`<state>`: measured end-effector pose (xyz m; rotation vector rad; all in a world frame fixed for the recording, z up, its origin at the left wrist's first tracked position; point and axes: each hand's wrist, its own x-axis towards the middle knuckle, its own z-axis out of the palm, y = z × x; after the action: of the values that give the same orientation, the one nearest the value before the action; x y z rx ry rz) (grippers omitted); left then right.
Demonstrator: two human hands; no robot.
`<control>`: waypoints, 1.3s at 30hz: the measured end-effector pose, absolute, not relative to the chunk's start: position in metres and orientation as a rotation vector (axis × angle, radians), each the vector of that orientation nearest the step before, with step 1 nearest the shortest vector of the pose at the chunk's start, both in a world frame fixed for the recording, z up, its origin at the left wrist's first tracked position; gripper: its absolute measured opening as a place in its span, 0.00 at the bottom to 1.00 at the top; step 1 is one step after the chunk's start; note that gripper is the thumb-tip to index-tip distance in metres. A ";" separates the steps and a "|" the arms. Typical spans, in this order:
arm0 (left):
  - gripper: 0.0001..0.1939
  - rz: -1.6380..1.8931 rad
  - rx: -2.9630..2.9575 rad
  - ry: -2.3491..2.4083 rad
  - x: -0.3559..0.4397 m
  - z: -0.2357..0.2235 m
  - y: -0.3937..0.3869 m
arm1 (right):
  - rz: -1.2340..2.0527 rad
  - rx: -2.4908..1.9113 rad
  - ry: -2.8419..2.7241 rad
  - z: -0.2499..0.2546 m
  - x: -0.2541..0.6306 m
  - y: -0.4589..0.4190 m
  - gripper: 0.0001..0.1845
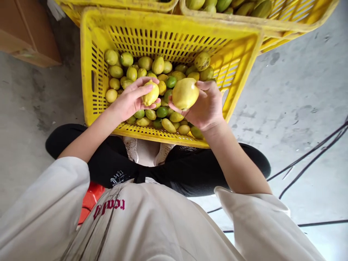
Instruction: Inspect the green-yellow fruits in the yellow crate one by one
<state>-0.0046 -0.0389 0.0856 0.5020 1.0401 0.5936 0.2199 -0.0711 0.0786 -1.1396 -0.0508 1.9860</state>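
A small yellow lemon (150, 93) was held in the left hand (137, 95), with the thumb laid across it and fingertips seen at its far and near edges. A larger, glossy lemon (186, 94) was held in the right hand (210, 107), cupped from the side and below so that most of its skin was left exposed. The two were kept side by side, apart from each other. Neither had been set down, so the handling of this pair was judged to be unfinished.

Directly beneath both hands, many loose lemons (158, 65), mixed yellow and green, were spread over the floor of a yellow crate (85, 72). By that heap, most of the fruit was judged to be left; whether any of it had been dealt with could not be told.

Beyond the right hand, more green-yellow fruit (261, 9) was contained in a farther crate (231, 21). Another crate (125, 4) was seen beyond the left hand, its contents mostly cut off from view.
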 end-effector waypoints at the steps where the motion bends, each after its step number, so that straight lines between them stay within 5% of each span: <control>1: 0.05 0.607 0.506 1.036 -0.006 0.087 -0.040 | 2.001 -1.151 -0.055 0.078 0.219 -0.071 0.08; 9: 0.05 0.619 0.460 1.122 -0.008 0.089 -0.046 | 1.971 -1.224 -0.145 0.071 0.212 -0.076 0.06; 16: 0.03 0.592 0.425 1.164 -0.010 0.082 -0.050 | 1.932 -1.292 -0.116 0.064 0.213 -0.078 0.14; 23: 0.18 0.640 0.268 1.201 -0.002 0.095 -0.047 | 1.913 -1.152 -0.185 0.055 0.210 -0.078 0.17; 31: 0.02 0.612 0.447 1.049 0.002 0.104 -0.054 | 1.878 -1.220 -0.183 0.073 0.200 -0.079 0.18; 39: 0.04 0.701 0.396 1.105 -0.002 0.090 -0.052 | 1.906 -1.212 -0.108 0.074 0.196 -0.077 0.14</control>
<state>-0.0020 -0.0521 0.0903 0.3964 1.1045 0.7015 0.1961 -0.0768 0.0742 -1.2122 -0.1082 1.9057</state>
